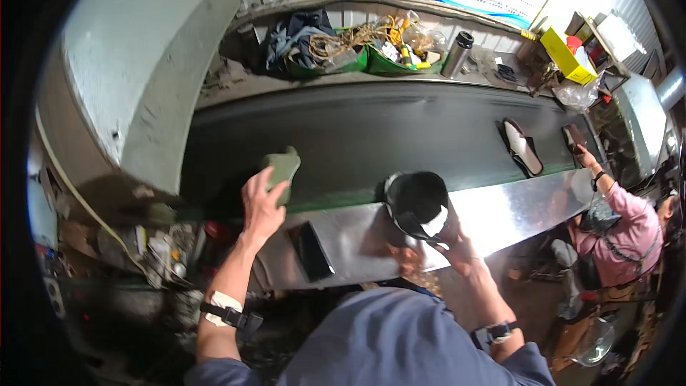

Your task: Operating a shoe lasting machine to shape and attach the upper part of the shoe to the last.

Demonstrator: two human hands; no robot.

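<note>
My left hand [262, 205] is over the near edge of a dark conveyor belt [371, 121], fingers closed on a flat olive-green piece [285, 165] with a rounded outline; its exact kind is unclear. My right hand [463, 250] grips the near right rim of a black round container [414, 200], open at the top, with a white patch showing inside by my fingers. The container is over the shiny metal ledge [493, 218] along the belt. Between my arms, a black phone-like slab [311, 251] lies on that ledge.
A pale shoe with dark edging [523, 147] lies on the belt at the right. Beyond it, a co-worker in pink [629, 236] touches a dark shoe [573, 136]. Behind the belt stand green bins [396, 64] and a flask [459, 55]. A grey machine housing [136, 64] rises at left.
</note>
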